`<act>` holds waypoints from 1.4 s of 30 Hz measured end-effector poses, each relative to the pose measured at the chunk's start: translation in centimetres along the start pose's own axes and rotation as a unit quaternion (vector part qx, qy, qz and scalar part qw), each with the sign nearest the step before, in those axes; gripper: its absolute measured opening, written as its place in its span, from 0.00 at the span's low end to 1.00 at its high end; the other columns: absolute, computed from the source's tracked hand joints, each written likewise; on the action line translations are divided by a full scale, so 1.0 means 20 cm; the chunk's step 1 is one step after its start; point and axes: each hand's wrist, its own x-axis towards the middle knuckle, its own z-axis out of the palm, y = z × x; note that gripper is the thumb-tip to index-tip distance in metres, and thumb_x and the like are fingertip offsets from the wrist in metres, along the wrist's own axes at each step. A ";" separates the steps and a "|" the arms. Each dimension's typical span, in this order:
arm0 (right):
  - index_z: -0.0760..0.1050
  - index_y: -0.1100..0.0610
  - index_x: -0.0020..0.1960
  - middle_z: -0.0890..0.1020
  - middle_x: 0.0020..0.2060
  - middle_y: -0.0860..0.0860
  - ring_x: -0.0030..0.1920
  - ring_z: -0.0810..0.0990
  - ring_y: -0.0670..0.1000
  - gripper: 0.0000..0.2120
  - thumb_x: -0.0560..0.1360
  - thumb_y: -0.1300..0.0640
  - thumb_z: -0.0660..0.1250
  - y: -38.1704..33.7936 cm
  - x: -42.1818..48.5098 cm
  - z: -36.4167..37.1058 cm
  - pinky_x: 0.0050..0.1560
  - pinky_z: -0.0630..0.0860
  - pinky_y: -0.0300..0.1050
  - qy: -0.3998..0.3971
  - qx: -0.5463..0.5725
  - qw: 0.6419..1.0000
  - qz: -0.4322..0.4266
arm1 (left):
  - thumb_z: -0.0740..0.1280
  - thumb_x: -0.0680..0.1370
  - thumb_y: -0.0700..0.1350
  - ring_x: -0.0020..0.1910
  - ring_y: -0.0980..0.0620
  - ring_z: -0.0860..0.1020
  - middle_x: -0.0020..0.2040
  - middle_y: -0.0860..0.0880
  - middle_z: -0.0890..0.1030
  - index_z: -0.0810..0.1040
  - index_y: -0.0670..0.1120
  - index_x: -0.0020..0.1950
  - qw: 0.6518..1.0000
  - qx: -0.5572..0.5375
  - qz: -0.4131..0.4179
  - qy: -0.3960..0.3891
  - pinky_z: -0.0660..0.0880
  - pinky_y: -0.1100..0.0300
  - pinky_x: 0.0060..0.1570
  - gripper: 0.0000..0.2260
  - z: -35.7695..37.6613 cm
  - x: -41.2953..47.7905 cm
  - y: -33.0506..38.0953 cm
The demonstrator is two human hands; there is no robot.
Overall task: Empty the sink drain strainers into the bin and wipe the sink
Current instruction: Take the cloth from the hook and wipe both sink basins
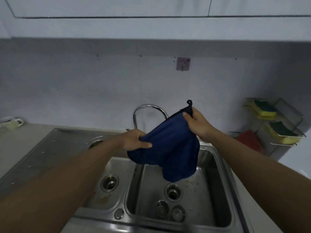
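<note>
A white-tiled wall backs the double-bowl stainless steel sink [223,167]. We hold a dark blue hanging-loop cloth [168,148] spread above the right bowl: the left hand [134,140] pinches its edge at 9 o'clock, and the right hand [196,123] grips its corner at 1 o'clock. Both drains appear open, and two round metal strainers [170,211] lie in the right bowl at 6 o'clock, so we judge the emptying done. Brown residue marks both bowls; wiping remains.
</note>
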 end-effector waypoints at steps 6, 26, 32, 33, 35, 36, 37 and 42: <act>0.76 0.55 0.55 0.84 0.48 0.50 0.49 0.84 0.50 0.25 0.71 0.36 0.72 0.03 -0.09 -0.04 0.43 0.80 0.40 -0.136 -0.033 0.988 0.069 | 0.64 0.82 0.53 0.46 0.50 0.78 0.47 0.48 0.79 0.76 0.43 0.50 0.995 -0.046 -0.041 0.080 0.74 0.57 0.46 0.13 0.07 -0.11 0.02; 0.60 0.45 0.74 0.75 0.59 0.51 0.53 0.79 0.49 0.32 0.76 0.52 0.73 0.16 -0.26 0.19 0.37 0.78 0.36 -0.119 0.003 0.971 0.208 | 0.77 0.73 0.51 0.65 0.51 0.72 0.74 0.47 0.69 0.61 0.44 0.78 0.981 -0.097 -0.163 -0.046 0.70 0.60 0.61 0.39 -0.03 -0.29 -0.34; 0.51 0.43 0.79 0.68 0.71 0.55 0.55 0.80 0.50 0.56 0.63 0.52 0.83 0.11 -0.24 0.35 0.38 0.82 0.40 -0.137 0.039 0.959 0.246 | 0.72 0.78 0.52 0.59 0.50 0.75 0.66 0.48 0.72 0.59 0.49 0.77 0.950 -0.253 -0.184 0.020 0.78 0.55 0.49 0.33 -0.09 -0.32 -0.52; 0.48 0.43 0.80 0.67 0.73 0.56 0.57 0.80 0.54 0.61 0.61 0.55 0.85 0.11 -0.25 0.37 0.42 0.83 0.45 -0.154 0.053 0.952 0.260 | 0.73 0.77 0.51 0.57 0.50 0.76 0.64 0.49 0.73 0.59 0.50 0.78 0.939 -0.288 -0.184 0.031 0.78 0.56 0.46 0.34 -0.11 -0.32 -0.55; 0.43 0.42 0.80 0.65 0.74 0.59 0.61 0.79 0.60 0.68 0.57 0.62 0.86 0.11 -0.26 0.40 0.52 0.82 0.54 -0.181 0.064 0.941 0.278 | 0.76 0.74 0.47 0.56 0.50 0.78 0.58 0.50 0.75 0.57 0.52 0.78 0.921 -0.345 -0.176 0.039 0.77 0.57 0.44 0.39 -0.14 -0.32 -0.60; 0.42 0.42 0.80 0.66 0.73 0.60 0.62 0.78 0.61 0.69 0.56 0.66 0.85 0.11 -0.27 0.42 0.55 0.81 0.55 -0.194 0.048 0.939 0.281 | 0.78 0.72 0.44 0.56 0.49 0.78 0.56 0.50 0.75 0.56 0.55 0.78 0.916 -0.363 -0.169 0.036 0.78 0.57 0.45 0.41 -0.16 -0.32 -0.63; 0.41 0.41 0.80 0.68 0.70 0.61 0.61 0.78 0.61 0.69 0.57 0.68 0.84 0.10 -0.28 0.44 0.55 0.81 0.54 -0.205 0.021 0.937 0.281 | 0.78 0.71 0.40 0.56 0.47 0.79 0.55 0.49 0.75 0.55 0.57 0.78 0.913 -0.375 -0.159 0.027 0.78 0.56 0.48 0.44 -0.18 -0.32 -0.65; 0.47 0.46 0.80 0.70 0.68 0.59 0.63 0.76 0.60 0.60 0.62 0.69 0.80 0.07 -0.27 0.50 0.62 0.78 0.55 -0.199 -0.167 0.932 0.253 | 0.78 0.68 0.33 0.60 0.49 0.78 0.62 0.47 0.76 0.63 0.52 0.76 0.939 -0.316 -0.117 -0.074 0.77 0.56 0.58 0.42 -0.25 -0.35 -0.72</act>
